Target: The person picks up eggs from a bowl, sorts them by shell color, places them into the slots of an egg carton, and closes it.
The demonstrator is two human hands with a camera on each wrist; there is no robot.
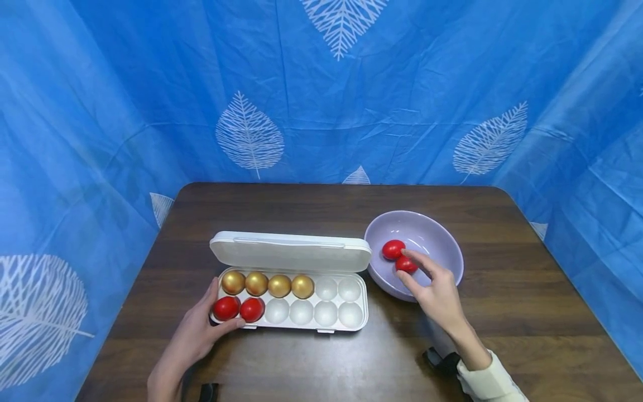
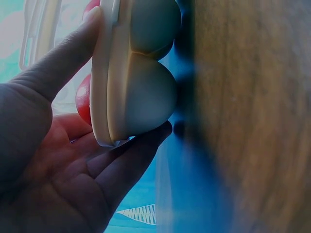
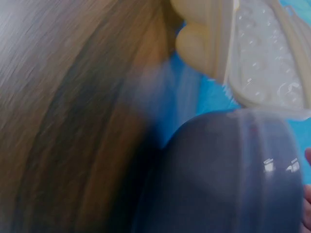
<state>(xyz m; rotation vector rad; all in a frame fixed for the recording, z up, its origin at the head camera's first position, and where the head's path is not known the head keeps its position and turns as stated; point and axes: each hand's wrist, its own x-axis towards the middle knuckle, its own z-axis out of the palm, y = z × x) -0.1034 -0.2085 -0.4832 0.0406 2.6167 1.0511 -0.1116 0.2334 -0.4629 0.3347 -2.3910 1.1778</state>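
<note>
A white egg carton [image 1: 321, 326] lies with its lid [image 1: 296, 250] raised. Several golden eggs [image 1: 279, 286] fill part of its back row, and two red eggs [image 1: 252, 309] sit at the left of the front row. My left hand [image 1: 193, 335] grips the carton's left end, thumb along the front edge; in the left wrist view, fingers [image 2: 129, 170] reach under its cups. Over the purple bowl [image 1: 442, 245], my right hand [image 1: 437, 290] pinches a red egg [image 1: 407, 264] between thumb and fingertips. Another red egg [image 1: 393, 249] lies against it in the bowl.
The bowl stands close by the carton's right end, near the lid's corner. Several cups [image 1: 325, 314] at the carton's right hold no egg. A dark wooden table [image 1: 301, 209] bears everything, with a blue leaf-patterned curtain [image 1: 351, 123] behind and at both sides.
</note>
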